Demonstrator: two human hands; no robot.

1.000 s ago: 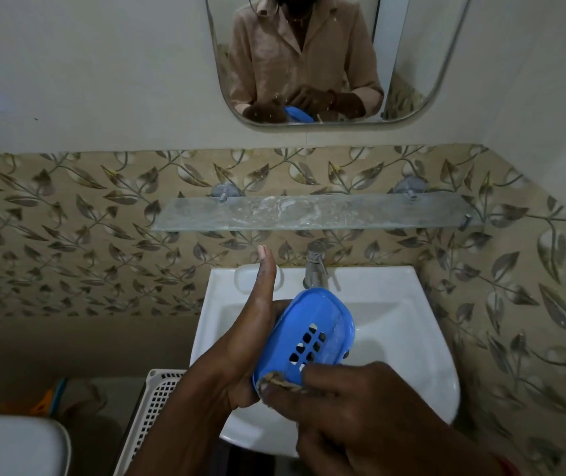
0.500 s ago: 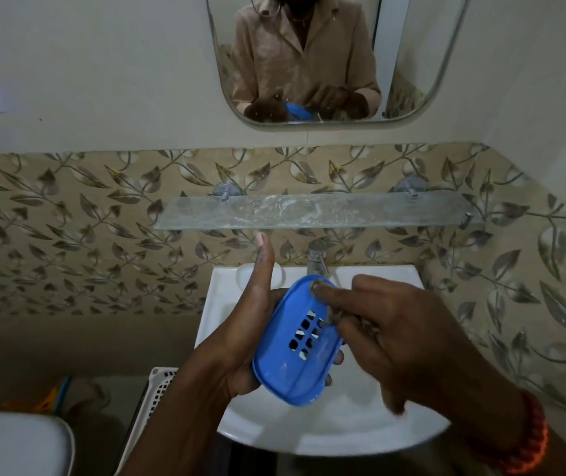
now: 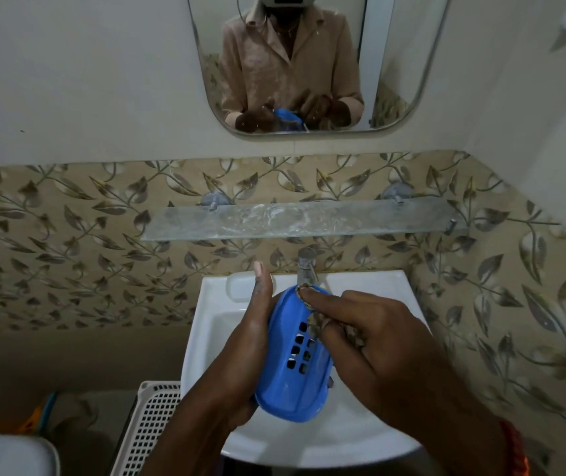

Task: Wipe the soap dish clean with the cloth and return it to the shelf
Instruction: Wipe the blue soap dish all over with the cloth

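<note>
A blue oval soap dish [image 3: 291, 386] with several drain holes is held tilted over the white basin. My left hand [image 3: 240, 352] grips it from the left side, thumb pointing up, fingertips showing at its right edge. My right hand [image 3: 374, 341] pinches a small brownish cloth [image 3: 312, 309] and presses it on the dish's top rim with the forefinger; most of the cloth is hidden under the fingers. The glass shelf [image 3: 206, 223] on the wall above the tap is bare.
A white basin [image 3: 309, 444] sits below my hands, with a metal tap [image 3: 306, 266] at its back. A mirror [image 3: 395, 63] hangs above the shelf. A white perforated basket [image 3: 151, 424] stands left of the basin, and a white rounded object [image 3: 6, 455] fills the bottom left corner.
My right hand moved with the cloth from the dish's lower edge up to its top rim. My left hand kept holding the dish in about the same place.
</note>
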